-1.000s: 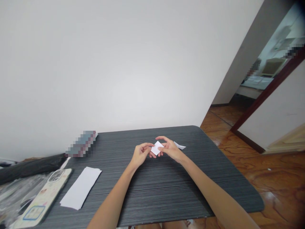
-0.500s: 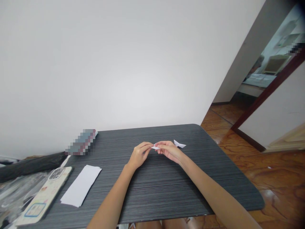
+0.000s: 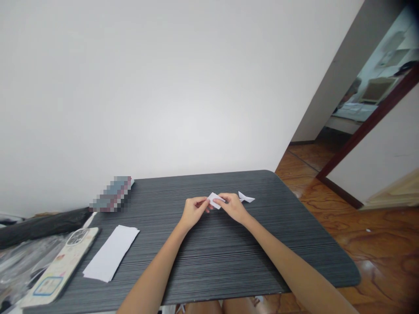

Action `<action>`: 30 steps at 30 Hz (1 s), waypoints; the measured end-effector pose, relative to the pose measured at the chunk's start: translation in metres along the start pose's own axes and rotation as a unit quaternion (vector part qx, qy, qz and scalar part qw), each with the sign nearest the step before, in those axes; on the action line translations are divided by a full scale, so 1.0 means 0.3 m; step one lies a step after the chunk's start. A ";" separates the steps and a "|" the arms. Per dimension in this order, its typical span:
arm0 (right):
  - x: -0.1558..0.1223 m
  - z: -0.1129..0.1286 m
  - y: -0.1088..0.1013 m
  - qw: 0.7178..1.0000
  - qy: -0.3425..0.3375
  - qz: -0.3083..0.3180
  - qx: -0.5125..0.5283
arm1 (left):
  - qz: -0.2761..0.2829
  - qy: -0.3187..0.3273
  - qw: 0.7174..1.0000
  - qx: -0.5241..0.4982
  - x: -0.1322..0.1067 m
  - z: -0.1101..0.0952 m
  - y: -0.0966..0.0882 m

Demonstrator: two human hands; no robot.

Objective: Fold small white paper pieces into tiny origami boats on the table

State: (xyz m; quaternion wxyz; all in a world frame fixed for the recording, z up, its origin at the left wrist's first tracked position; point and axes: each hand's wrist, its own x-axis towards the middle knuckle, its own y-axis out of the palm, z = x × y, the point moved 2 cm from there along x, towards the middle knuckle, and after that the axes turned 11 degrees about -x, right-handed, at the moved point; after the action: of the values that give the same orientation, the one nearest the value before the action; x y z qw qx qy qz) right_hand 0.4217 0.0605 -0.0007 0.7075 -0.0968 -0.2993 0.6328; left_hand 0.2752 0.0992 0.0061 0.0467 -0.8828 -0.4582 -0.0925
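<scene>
Between both hands is a small folded piece of white paper (image 3: 215, 199), held just above the dark table. My left hand (image 3: 194, 211) pinches its left side between thumb and fingers. On the right side, my right hand (image 3: 233, 206) grips it with the thumb on top and the fingers behind. Just beyond my right hand, another folded white paper (image 3: 246, 197) with pointed ends lies on the table, partly hidden by that hand.
The dark wood-grain table (image 3: 203, 270) meets a white wall. At the left lie a stack of white paper strips (image 3: 111, 254), a phone in a patterned case (image 3: 62, 268) and a blurred-out book-like object (image 3: 113, 195). Clear plastic wrapping (image 3: 24, 261) bunches at the far left.
The folded paper in my hands has turned from nearly edge-on to showing its flat, squarish face. My fingers have shifted, with the right thumb now on top of it.
</scene>
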 end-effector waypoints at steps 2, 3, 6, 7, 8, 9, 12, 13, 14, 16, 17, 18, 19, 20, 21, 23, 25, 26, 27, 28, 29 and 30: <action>0.000 -0.011 0.011 0.997 0.023 0.026 0.068 | -0.002 -0.006 0.999 -0.043 0.004 0.006 0.004; 0.001 -0.015 0.017 0.993 0.035 0.037 0.107 | -0.007 -0.007 0.998 -0.066 0.006 0.008 0.004; 0.001 -0.019 0.028 0.976 0.048 0.048 0.205 | -0.031 -0.008 0.992 -0.120 0.013 0.015 -0.003; 0.001 -0.018 0.029 0.971 0.048 0.046 0.228 | -0.035 -0.009 0.991 -0.131 0.014 0.016 -0.006; 0.001 -0.017 0.030 0.967 0.049 0.045 0.247 | -0.034 -0.010 0.990 -0.139 0.015 0.016 -0.009; 0.001 -0.015 0.031 0.962 0.051 0.046 0.264 | -0.032 -0.011 0.989 -0.143 0.015 0.015 -0.012; 0.004 -0.014 0.037 0.951 0.060 0.053 0.299 | -0.028 -0.014 0.989 -0.146 0.013 0.011 -0.020; 0.005 -0.015 0.040 0.948 0.064 0.056 0.307 | -0.030 -0.014 0.989 -0.145 0.012 0.009 -0.022; 0.006 -0.018 0.044 0.946 0.069 0.057 0.313 | -0.031 -0.016 0.989 -0.146 0.011 0.007 -0.024; 0.008 -0.023 0.051 0.943 0.079 0.054 0.320 | -0.031 -0.020 0.987 -0.153 0.010 0.004 -0.026; 0.009 -0.027 0.054 0.942 0.084 0.050 0.321 | -0.027 -0.023 0.987 -0.160 0.009 0.002 -0.027; 0.009 -0.029 0.057 0.942 0.089 0.047 0.320 | -0.023 -0.028 0.985 -0.166 0.010 0.001 -0.028; 0.009 -0.032 0.059 0.942 0.097 0.038 0.320 | -0.020 -0.035 0.984 -0.172 0.010 -0.001 -0.030; 0.010 -0.035 0.062 0.942 0.103 0.037 0.318 | -0.014 -0.043 0.983 -0.177 0.012 -0.002 -0.032; 0.011 -0.038 0.064 0.941 0.112 0.035 0.317 | -0.011 -0.052 0.981 -0.185 0.014 -0.003 -0.037; 0.015 -0.045 0.070 0.939 0.131 0.040 0.315 | -0.007 -0.074 0.976 -0.207 0.020 -0.002 -0.048; 0.024 -0.054 0.074 0.938 0.145 0.051 0.311 | 0.008 -0.097 0.969 -0.225 0.027 0.003 -0.060; 0.029 -0.059 0.075 0.937 0.153 0.047 0.311 | 0.016 -0.108 0.966 -0.233 0.031 0.007 -0.066; 0.034 -0.064 0.076 0.936 0.159 0.048 0.311 | 0.015 -0.114 0.963 -0.242 0.035 0.011 -0.071; 0.038 -0.069 0.078 0.936 0.165 0.051 0.308 | 0.013 -0.118 0.961 -0.250 0.039 0.017 -0.075; 0.042 -0.073 0.081 0.936 0.170 0.053 0.303 | 0.008 -0.122 0.959 -0.257 0.042 0.023 -0.079; 0.045 -0.076 0.083 0.937 0.175 0.054 0.299 | 0.000 -0.126 0.957 -0.263 0.045 0.029 -0.082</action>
State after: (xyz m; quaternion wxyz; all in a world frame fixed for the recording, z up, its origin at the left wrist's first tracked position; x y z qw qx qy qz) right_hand 0.4135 0.0833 -0.0279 0.7096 -0.0063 0.0380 0.7035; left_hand 0.2637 0.1256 0.0003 -0.2449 -0.8684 -0.4200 -0.0976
